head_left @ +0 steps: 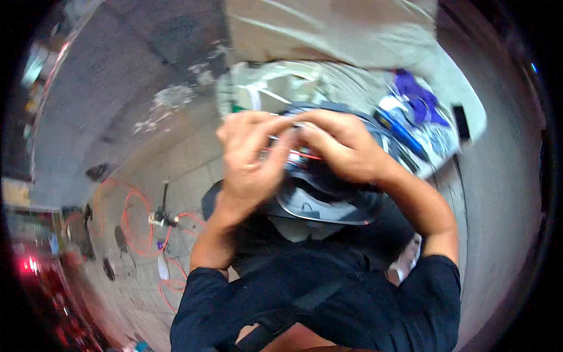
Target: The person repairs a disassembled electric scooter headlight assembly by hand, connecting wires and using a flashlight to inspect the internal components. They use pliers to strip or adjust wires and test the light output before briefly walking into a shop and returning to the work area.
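In my lap rests a dark, rounded object [325,205] with a glossy grey rim; it looks like a helmet, though blur makes this uncertain. My left hand [255,158] is over its left side, fingers curled, thumb and fingertips pressed on a small part I cannot make out. My right hand [343,146] meets it at the top middle, its thumb and fingers closed round that same area. A thin red wire [311,156] shows below the fingertips. Most of what the fingers grip is hidden.
A padded seat [334,29] ahead holds pale cloth, a purple cloth [419,102], a blue cylinder [404,135] and a black phone-like item [461,122]. On the tiled floor at left lie an orange cord [138,234] and a plug connector [157,218]. Red lights glow at the far left.
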The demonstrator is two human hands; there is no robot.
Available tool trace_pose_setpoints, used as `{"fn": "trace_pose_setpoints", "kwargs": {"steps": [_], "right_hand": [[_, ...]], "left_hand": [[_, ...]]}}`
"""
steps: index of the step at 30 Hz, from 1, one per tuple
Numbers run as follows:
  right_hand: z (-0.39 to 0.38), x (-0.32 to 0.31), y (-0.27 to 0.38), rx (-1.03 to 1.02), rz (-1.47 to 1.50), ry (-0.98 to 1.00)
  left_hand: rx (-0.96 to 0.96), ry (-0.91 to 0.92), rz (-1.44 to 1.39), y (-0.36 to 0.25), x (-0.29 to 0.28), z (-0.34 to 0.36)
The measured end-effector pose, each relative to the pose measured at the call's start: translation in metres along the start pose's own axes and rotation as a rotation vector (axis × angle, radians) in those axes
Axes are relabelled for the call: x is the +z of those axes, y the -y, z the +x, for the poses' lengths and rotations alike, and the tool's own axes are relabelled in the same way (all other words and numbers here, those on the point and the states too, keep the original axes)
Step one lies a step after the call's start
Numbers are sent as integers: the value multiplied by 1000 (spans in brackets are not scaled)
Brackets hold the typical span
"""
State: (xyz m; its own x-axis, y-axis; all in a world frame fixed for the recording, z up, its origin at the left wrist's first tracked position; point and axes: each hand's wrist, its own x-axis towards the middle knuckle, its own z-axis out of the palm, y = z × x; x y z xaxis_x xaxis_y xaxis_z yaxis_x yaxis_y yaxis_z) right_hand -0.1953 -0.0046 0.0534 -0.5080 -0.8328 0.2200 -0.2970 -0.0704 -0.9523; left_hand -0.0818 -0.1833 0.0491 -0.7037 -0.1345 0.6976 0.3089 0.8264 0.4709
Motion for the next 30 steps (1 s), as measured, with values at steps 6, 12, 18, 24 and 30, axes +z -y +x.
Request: {"fn": "trace_pose_setpoints", "kwargs": {"steps": [6,12,18,24,30], "right_hand": [[9,27,3,-197,1,-70],[-30,-21,-10,-402,-499,-564],[-147,-168,-102,654,-1036,-608],[-166,-182,-216,889,-1083,-94],[-183,-186,-212,842,-1137,-67]], "left_hand": [[-197,34,-308,10,-26,-14],[-81,65,-443,17,-2,-5],[-127,65,-582,5,15,-13],[-87,-6,-273,-5,-6,-15],[-220,-125,-730,22,10,-24]]}}
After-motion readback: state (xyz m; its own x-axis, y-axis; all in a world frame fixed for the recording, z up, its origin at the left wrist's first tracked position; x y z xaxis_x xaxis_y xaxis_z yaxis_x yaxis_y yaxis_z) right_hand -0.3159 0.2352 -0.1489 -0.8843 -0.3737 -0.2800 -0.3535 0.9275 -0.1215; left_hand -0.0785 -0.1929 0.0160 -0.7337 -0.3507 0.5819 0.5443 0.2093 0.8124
